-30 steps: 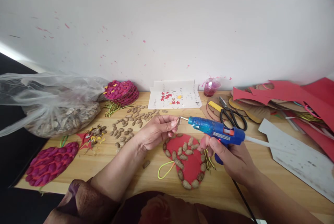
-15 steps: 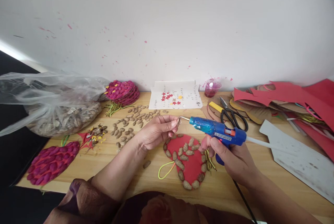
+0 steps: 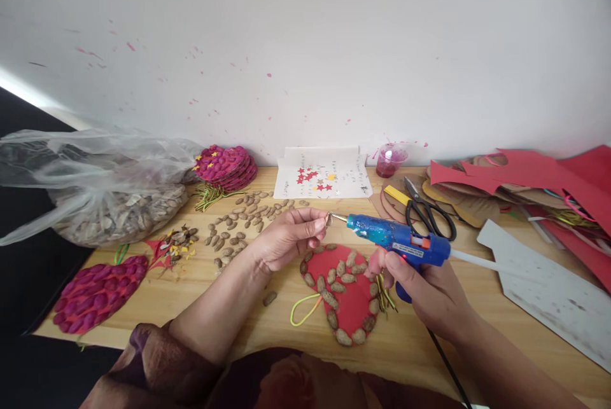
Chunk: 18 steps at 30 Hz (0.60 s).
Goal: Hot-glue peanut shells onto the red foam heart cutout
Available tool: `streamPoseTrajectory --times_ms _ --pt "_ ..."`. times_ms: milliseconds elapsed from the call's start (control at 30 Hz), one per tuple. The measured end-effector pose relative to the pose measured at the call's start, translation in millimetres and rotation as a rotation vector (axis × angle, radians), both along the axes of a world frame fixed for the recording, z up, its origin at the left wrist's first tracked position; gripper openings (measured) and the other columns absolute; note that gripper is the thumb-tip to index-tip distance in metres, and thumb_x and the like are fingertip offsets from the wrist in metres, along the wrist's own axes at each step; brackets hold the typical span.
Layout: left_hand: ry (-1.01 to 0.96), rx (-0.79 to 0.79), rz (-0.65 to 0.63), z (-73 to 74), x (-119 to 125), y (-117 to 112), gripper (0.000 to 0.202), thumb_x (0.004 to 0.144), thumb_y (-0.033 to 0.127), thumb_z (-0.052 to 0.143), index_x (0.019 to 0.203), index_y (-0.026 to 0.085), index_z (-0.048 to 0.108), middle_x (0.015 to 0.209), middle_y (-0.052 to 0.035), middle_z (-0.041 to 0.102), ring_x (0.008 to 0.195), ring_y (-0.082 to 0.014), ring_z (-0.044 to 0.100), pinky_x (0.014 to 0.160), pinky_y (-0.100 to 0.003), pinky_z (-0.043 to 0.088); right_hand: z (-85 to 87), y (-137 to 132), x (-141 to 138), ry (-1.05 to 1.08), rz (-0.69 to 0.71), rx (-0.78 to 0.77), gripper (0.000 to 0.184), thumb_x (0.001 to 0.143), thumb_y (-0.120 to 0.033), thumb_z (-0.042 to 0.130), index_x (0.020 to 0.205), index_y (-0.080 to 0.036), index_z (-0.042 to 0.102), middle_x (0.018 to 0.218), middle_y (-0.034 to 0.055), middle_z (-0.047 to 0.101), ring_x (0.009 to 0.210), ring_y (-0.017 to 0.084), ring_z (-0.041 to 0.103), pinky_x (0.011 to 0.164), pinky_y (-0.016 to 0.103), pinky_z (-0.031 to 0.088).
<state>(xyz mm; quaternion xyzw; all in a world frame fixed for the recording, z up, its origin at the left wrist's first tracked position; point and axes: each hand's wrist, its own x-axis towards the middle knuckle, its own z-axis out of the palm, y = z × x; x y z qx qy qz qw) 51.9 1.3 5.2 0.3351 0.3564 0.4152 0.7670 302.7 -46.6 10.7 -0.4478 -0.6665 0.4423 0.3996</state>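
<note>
Between the thumb and fingertips of my left hand is a peanut shell, mostly covered by the fingers. My right hand is wrapped round the handle of a blue hot glue gun, its metal nozzle touching or almost touching the shell. A clear glue stick juts from the gun's back. Below both hands lies a red card shape, edged with peanut shells and with more across its middle. A yellow-green cord loop is at its left, and a string tassel at its right.
Loose peanut shells lie left of centre, near a plastic bag of shells. Magenta shell-covered pieces are stacked behind; another lies front left. Paper with stars, a cup, scissors and red card scraps stand around.
The view has shifted very slightly. Both hands stay almost in place, with the nozzle still at the peanut shell.
</note>
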Motion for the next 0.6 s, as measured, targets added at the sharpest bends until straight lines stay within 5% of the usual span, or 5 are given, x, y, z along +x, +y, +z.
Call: streamPoseTrajectory --times_ms 600 --pt "-0.01 0.009 0.057 0.7 -0.1 1.9 0.034 0.064 0.032 0.095 0.078 0.013 0.071 0.071 -0.0004 0.059 0.064 -0.0077 0.053 0.056 -0.018 0.04 -4.0 -1.1 4.6 -0.018 0.034 -0.033 0.036 0.099 -0.051 0.054 0.083 -0.022 0.07 0.076 0.0053 0.071 0.061 0.018 0.062 0.057 0.032 0.05"
